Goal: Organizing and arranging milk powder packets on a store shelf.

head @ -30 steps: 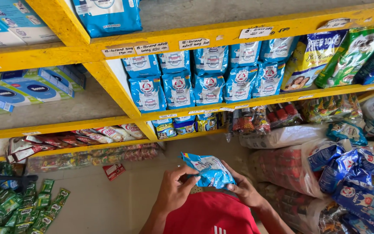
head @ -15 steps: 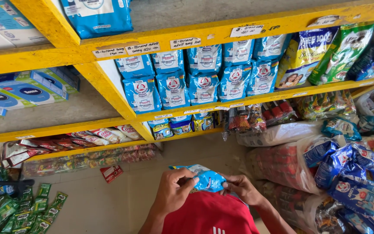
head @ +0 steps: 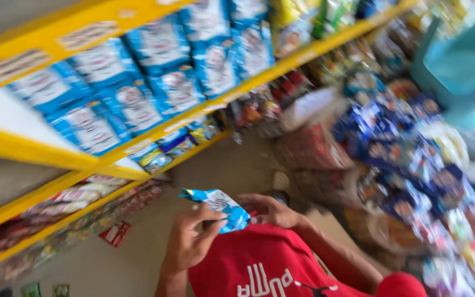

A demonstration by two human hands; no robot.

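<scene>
Left hand [head: 191, 242] pinching blue packet [head: 219, 207] by edge; right hand [head: 270, 210] touching packet, grip unclear in blur. Yellow shelf [head: 111, 157] above.

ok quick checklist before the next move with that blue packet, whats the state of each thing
1. Hold on the blue and white packet: ok, the left hand has it between thumb and fingers.
2. Right hand support: cannot tell, it sits right beside the packet, but blur hides whether it grips.
3. Packet whole: cannot tell, it looks crumpled and the picture is smeared.
4. Yellow shelf: ok, it holds rows of blue packets standing upright.
5. Floor nearby: not ok, a heap of bagged goods crowds the right side.
6. View: not ok, the picture is tilted and blurred.
</scene>
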